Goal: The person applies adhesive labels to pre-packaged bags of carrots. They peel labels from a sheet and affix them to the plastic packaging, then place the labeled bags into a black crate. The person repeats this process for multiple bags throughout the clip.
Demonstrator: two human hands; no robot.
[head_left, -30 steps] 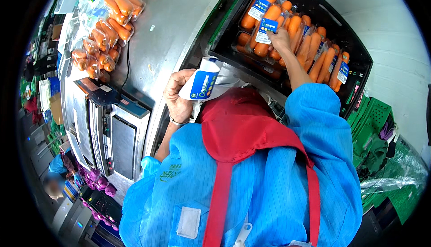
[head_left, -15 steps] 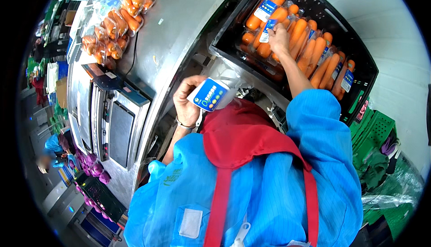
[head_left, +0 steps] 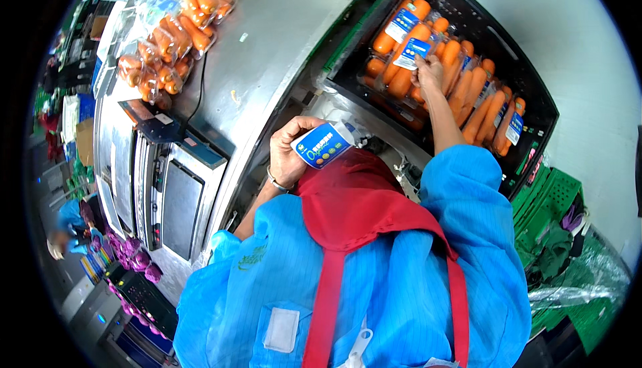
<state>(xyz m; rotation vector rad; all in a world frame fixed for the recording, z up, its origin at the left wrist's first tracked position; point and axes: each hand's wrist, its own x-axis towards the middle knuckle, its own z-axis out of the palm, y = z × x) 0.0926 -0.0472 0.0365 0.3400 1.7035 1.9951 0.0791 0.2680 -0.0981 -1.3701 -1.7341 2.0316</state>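
My left hand (head_left: pixel 289 152) is closed around a roll of blue and white labels (head_left: pixel 322 145), held above my red apron with the printed side up. My right hand (head_left: pixel 429 73) reaches into a black crate (head_left: pixel 545 110) of bagged carrots. Its fingers are curled together at the lower right edge of a blue and white label (head_left: pixel 411 53), which lies on one clear carrot bag (head_left: pixel 400 83). Beside that, another carrot bag (head_left: pixel 386 41) bears a similar label. Several bagged carrots (head_left: pixel 473 94) lie to the right, partly behind my right forearm.
A steel table (head_left: pixel 267 40) stands at the left with several carrot bags (head_left: pixel 164 50) piled on it. Nearer is a scale (head_left: pixel 182 207) with a dark cable. Green crates (head_left: pixel 552 201) stand at the right. Another person in blue (head_left: pixel 73 217) is far left.
My right hand has moved slightly right and nearer; the label at its fingers now lies flatter on the carrot bag. My left hand has shifted right with the label roll, which has turned.
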